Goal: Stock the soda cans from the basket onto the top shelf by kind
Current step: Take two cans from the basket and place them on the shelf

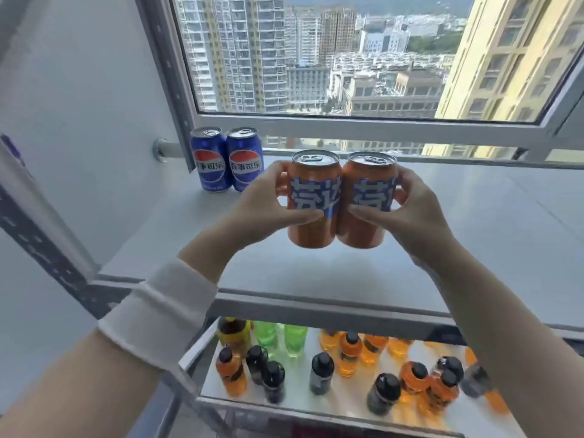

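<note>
Gripping orange cans [341, 200] (touching), fingers [284, 184] wrapped around, above shelf [474, 232]

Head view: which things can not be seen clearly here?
- Basket: nowhere in the head view.
- Orange cans: labels partly covered by left hand and right hand; whether they touch the top shelf is unclear.
- Lower-shelf bottles: blurred, labels unreadable.

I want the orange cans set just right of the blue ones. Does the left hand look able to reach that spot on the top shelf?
Probably yes. The left hand, gripping an orange can, hangs close to the blue cans, and the top shelf beside them shows nothing in the way.
</note>
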{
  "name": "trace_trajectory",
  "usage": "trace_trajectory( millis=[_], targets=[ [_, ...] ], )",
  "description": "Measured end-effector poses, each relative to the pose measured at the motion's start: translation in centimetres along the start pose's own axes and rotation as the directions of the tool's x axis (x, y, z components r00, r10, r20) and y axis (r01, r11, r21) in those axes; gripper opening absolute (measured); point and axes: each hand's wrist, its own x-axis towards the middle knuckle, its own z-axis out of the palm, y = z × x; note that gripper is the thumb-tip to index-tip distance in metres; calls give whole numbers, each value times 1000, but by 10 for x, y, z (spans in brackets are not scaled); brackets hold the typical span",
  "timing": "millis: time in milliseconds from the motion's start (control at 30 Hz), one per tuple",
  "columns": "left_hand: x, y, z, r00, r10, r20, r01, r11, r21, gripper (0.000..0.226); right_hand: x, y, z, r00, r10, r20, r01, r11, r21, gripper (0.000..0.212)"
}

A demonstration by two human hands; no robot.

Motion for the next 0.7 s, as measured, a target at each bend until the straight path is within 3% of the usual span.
trace_trajectory(
  millis=[167, 533, 600, 700],
  targets=[
    [50, -26, -17, 996, -8, 91, -2, 994, 110, 70, 45, 12, 24, 999, 19, -33, -21, 997, -71, 83],
    [85, -55, -23, 986, -37, 160, 13, 989, 150, 64, 73, 28, 36, 1000, 16, -6, -17, 972, -234, 84],
    [86, -49, -26, 979, -33, 203, -12, 976, 219, 70, 74, 25, 33, 997, 45, 57, -28, 963, -270, 90],
    [90, -32, -35, 969, -13, 245, -66, 947, 314, 100, 80, 12, 24, 984, 93, 153, -41, 949, -312, 98]
  ],
)
